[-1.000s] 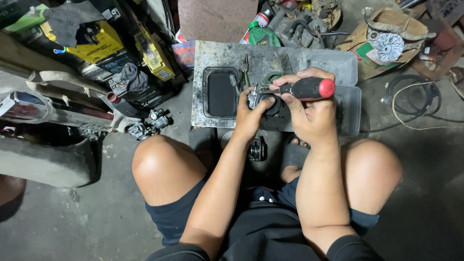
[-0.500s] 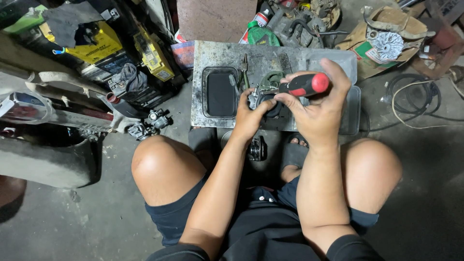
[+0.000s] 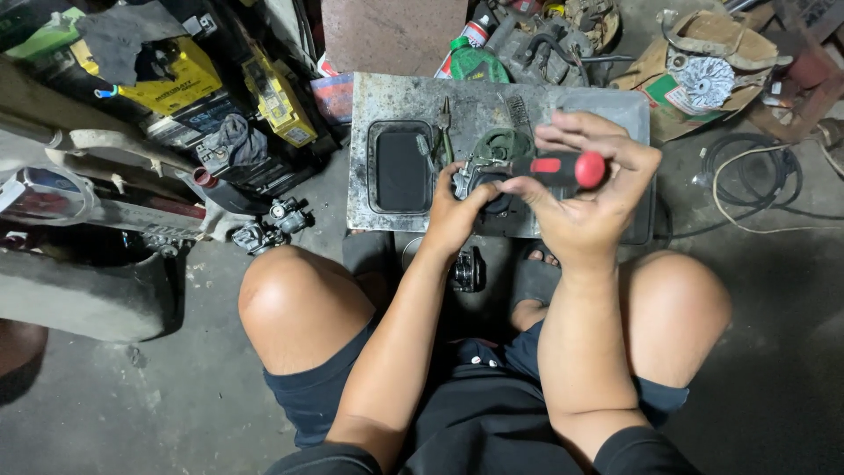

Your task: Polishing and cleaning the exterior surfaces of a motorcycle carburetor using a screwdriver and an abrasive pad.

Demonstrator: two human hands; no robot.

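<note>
step: driving screw on carburetor body [image 3: 482, 180] | left hand [image 3: 454, 214] clamps it | right hand [image 3: 587, 195] wraps red-handled screwdriver [image 3: 554, 168], tip just left of grip | next, likely: keep tip seated, turn

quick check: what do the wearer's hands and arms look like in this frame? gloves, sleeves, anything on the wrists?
Both hands are bare: no gloves on the left hand or the right hand. No watch, band or ring shows on either. Forearms are uncovered up to the elbows; dark short sleeves show only at the bottom edge of the frame. Dark shorts, bare knees.
</note>
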